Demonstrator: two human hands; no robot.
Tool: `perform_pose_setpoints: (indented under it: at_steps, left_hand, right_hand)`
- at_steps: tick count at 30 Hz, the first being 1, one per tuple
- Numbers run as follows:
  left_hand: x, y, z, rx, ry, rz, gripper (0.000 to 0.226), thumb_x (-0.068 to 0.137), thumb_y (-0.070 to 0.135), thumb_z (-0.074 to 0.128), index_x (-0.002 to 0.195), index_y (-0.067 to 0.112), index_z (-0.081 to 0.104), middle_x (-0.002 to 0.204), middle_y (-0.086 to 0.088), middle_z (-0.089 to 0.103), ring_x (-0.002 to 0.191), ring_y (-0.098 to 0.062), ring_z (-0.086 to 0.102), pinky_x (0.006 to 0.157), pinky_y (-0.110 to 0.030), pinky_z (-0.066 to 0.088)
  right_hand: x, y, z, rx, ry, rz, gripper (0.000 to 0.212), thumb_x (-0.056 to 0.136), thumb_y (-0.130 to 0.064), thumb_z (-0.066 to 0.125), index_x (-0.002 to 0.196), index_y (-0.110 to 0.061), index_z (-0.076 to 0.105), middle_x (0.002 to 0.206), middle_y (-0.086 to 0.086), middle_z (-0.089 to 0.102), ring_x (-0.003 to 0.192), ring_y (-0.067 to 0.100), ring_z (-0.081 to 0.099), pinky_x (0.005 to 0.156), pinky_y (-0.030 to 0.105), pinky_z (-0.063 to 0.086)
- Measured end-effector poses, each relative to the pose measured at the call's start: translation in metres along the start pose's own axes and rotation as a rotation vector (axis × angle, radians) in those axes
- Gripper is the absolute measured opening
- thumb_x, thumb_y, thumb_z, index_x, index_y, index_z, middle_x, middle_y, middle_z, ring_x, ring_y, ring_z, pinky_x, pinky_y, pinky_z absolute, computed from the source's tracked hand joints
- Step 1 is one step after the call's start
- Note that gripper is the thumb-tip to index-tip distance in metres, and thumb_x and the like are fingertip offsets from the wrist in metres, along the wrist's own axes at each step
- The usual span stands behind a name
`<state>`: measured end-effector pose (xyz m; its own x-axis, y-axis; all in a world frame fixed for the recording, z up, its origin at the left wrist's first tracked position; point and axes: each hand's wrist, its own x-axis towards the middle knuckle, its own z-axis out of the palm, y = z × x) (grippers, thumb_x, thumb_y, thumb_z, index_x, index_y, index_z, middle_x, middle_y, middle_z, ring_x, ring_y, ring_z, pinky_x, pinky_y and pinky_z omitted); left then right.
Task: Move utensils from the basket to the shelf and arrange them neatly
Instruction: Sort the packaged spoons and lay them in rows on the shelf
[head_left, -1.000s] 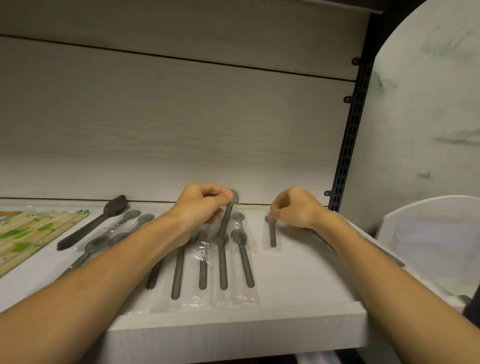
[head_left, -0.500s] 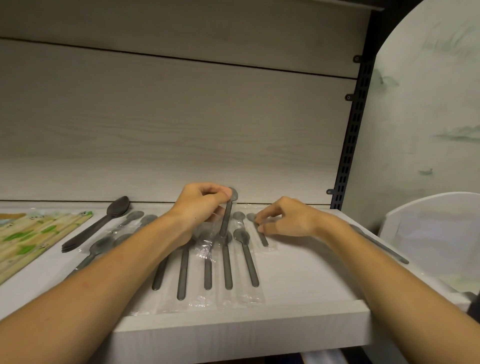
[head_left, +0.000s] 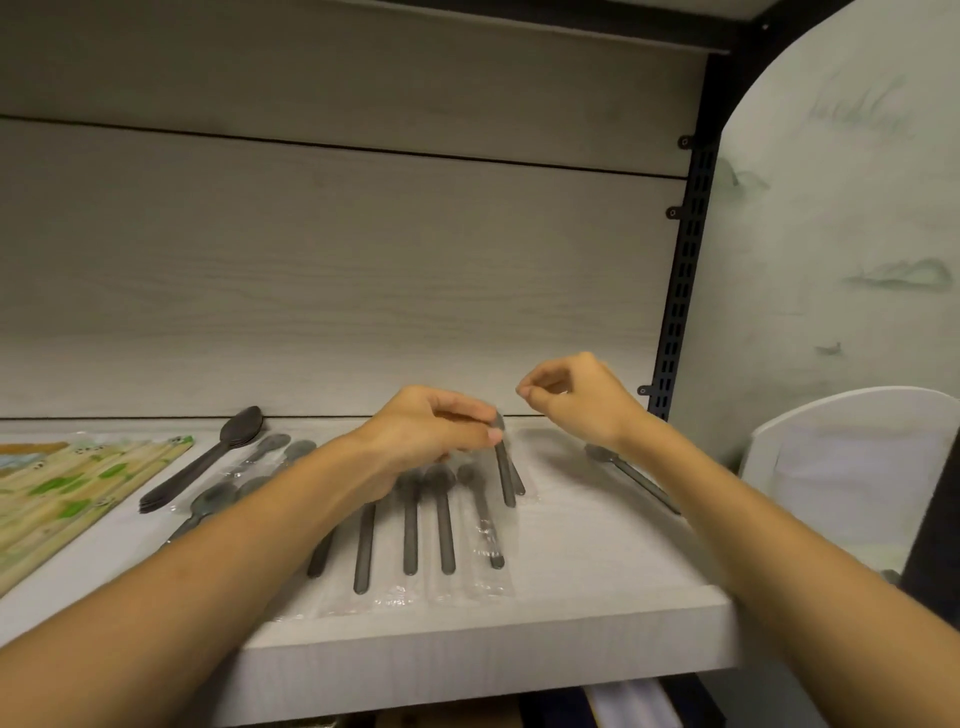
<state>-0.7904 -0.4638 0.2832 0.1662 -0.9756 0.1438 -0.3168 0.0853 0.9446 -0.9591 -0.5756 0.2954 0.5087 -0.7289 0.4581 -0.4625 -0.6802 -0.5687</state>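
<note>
The right hand (head_left: 582, 402), which half a second ago lay low on the pale wood-grain shelf (head_left: 597, 566) nudging a wrapped spoon toward the row, has lifted clear and now hangs above the board with thumb and forefinger drawn together; whether they pinch a scrap of clear wrapper or nothing is too fine to tell. The left hand (head_left: 431, 434) still pinches the bowl end of a dark grey plastic spoon in a clear sleeve (head_left: 505, 475), its handle reaching down to the shelf beside the row of similar wrapped grey spoons (head_left: 441, 525). That reads as one spoon just placed and the next about to be laid at the row's right end. A lone grey spoon (head_left: 631, 475) lies apart, partly behind the right forearm. The white basket (head_left: 852, 447) is cut off at the frame's right edge, its contents unseen.
</note>
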Motion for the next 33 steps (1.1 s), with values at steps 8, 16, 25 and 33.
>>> perform_pose_setpoints:
  at_steps: [8, 16, 25, 33]
  left_hand:
    - [-0.006, -0.002, 0.024, 0.147, -0.027, 0.037, 0.025, 0.071, 0.015, 0.084, 0.094, 0.012, 0.075, 0.080, 0.004, 0.074, 0.072, -0.001, 0.065, 0.071, -0.009, 0.050]
    - [-0.016, -0.003, 0.023, 0.719, -0.038, 0.294, 0.023, 0.075, 0.040, 0.078, 0.093, 0.026, 0.074, 0.087, 0.025, 0.060, 0.088, -0.003, 0.056, 0.077, -0.021, 0.041]
    - [-0.023, -0.003, 0.035, 0.881, -0.126, 0.289, 0.032, 0.077, 0.055, 0.070, 0.098, 0.031, 0.071, 0.087, 0.024, 0.060, 0.083, -0.001, 0.054, 0.078, -0.021, 0.043]
    - [-0.020, 0.007, 0.041, 0.849, -0.095, 0.308, 0.019, 0.083, 0.045, 0.068, 0.093, 0.030, 0.069, 0.100, 0.014, 0.067, 0.097, -0.010, 0.058, 0.087, -0.030, 0.049]
  right_hand:
    - [-0.039, -0.003, -0.023, -0.127, -0.043, -0.060, 0.014, 0.092, -0.018, 0.060, 0.092, -0.015, 0.074, 0.093, -0.003, 0.072, 0.093, 0.012, 0.064, 0.079, 0.019, 0.048]
    - [-0.069, 0.022, -0.054, -0.246, -0.020, 0.038, 0.015, 0.092, -0.019, 0.059, 0.088, -0.016, 0.073, 0.081, -0.010, 0.069, 0.085, 0.007, 0.061, 0.069, 0.009, 0.040]
    - [-0.092, 0.038, -0.055, -0.481, -0.084, 0.188, 0.023, 0.082, -0.036, 0.069, 0.067, -0.019, 0.064, 0.089, -0.004, 0.066, 0.082, 0.023, 0.058, 0.070, 0.032, 0.048]
    - [-0.091, 0.030, -0.045, -0.361, -0.022, 0.168, 0.016, 0.078, -0.016, 0.066, 0.063, -0.018, 0.067, 0.064, -0.007, 0.063, 0.075, 0.016, 0.062, 0.069, 0.028, 0.049]
